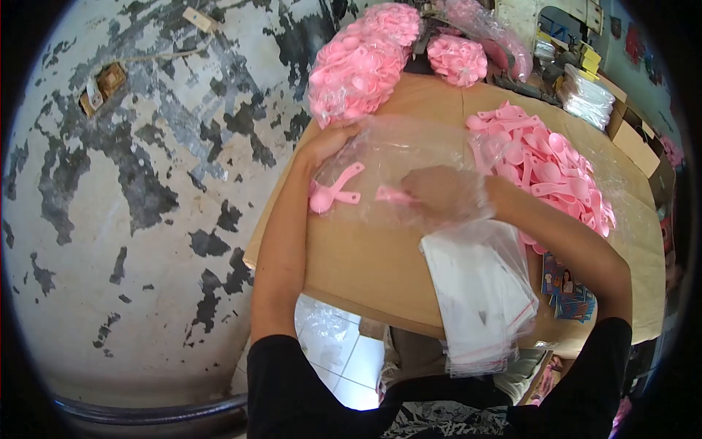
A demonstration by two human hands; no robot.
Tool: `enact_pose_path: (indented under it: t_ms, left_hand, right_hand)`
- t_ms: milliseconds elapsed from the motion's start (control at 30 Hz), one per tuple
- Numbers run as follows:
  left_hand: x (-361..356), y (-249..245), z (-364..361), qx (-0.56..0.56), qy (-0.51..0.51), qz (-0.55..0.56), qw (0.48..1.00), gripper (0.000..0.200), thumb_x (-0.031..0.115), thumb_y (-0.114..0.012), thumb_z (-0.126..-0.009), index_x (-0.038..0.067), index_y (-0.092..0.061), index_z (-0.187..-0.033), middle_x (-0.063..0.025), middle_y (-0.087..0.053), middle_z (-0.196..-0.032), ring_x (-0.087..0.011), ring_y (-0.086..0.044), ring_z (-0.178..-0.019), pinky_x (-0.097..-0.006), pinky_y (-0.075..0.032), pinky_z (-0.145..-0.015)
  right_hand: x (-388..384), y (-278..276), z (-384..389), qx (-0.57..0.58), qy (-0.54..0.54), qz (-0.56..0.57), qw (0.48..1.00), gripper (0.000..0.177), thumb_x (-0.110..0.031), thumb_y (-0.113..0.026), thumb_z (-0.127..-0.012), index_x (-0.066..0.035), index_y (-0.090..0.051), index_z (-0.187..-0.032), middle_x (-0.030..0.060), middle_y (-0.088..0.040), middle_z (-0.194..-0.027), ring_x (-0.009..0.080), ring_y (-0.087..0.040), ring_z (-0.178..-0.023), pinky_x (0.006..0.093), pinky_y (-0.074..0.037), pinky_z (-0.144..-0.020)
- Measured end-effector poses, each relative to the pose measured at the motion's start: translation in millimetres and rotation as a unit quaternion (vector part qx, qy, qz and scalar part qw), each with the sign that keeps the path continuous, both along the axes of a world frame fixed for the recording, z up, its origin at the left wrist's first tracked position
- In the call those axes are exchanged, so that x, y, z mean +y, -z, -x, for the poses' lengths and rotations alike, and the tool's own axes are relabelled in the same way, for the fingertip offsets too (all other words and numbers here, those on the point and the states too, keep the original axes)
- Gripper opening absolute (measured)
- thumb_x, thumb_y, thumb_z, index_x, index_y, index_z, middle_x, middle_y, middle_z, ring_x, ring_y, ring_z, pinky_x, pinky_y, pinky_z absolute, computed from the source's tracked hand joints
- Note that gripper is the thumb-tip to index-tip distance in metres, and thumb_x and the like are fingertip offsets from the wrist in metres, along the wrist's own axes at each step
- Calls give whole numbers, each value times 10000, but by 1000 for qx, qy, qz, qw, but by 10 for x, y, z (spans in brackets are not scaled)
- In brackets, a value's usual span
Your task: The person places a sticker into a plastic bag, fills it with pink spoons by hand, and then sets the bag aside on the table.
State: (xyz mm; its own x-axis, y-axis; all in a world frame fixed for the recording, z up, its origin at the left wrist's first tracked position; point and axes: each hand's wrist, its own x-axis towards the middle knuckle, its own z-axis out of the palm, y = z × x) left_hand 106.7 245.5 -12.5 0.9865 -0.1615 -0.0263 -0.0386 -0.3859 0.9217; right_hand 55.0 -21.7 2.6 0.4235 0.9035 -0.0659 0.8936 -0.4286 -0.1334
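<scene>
A large clear plastic bag (431, 139) lies across the brown table, spread between my two hands. My left hand (330, 143) grips its far left side, with the fingertips partly behind the film. Inside the bag, my right hand (439, 189) is closed on a pink plastic spoon (395, 195); only part of the spoon shows past the fingers. Two or so more pink spoons (336, 192) lie crossed at the bag's left end, under the film. To the right of my right forearm rises a heap of loose pink spoons (552, 164).
Bulging bags of pink spoons (358, 69) stand at the far left edge, with a smaller bag (457, 60) beside them. Flat clear bags (479, 293) overhang the near edge. Printed cards (570, 293) lie by my right arm. A peeling wall (146, 183) bounds the left.
</scene>
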Motion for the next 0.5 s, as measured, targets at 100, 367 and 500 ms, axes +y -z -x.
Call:
enact_pose_path:
  t_ms: [100,367,500]
  left_hand:
    - [30,32,-37,45,-15,44,998,359,225,-493,-1007,-8,-597,-1260,-54,-651,-1143,-131,-599,-1030,-260,-509,-851]
    - [62,65,-67,16,-8,7,1000,425,269,-505,-1001,48,-524,-1364,-42,-621,-1198,-131,-612,-1015,-321,-533,-792]
    - [-101,48,24,-22,-88,52,995,311,247,-457,-1024,50,-603,-1215,-2,-643,-921,-82,-586,-707,-238,-471,-504]
  right_hand:
    - [-660,-139,69,-56,-26,-108,992,222,-152,-609,-877,0,-578,-1036,192,-588,-1017,380,-583,-984,470,-459,-878]
    - [-1755,-1125,518,-226,197,-57,952,301,-45,-628,-821,20,-570,-1109,183,-588,-1068,387,-559,-1041,457,-444,-947]
    - [-1697,-1067,441,-216,167,-51,961,362,13,-581,-814,15,-566,-1176,187,-580,-1173,361,-550,-1143,426,-434,-1016]
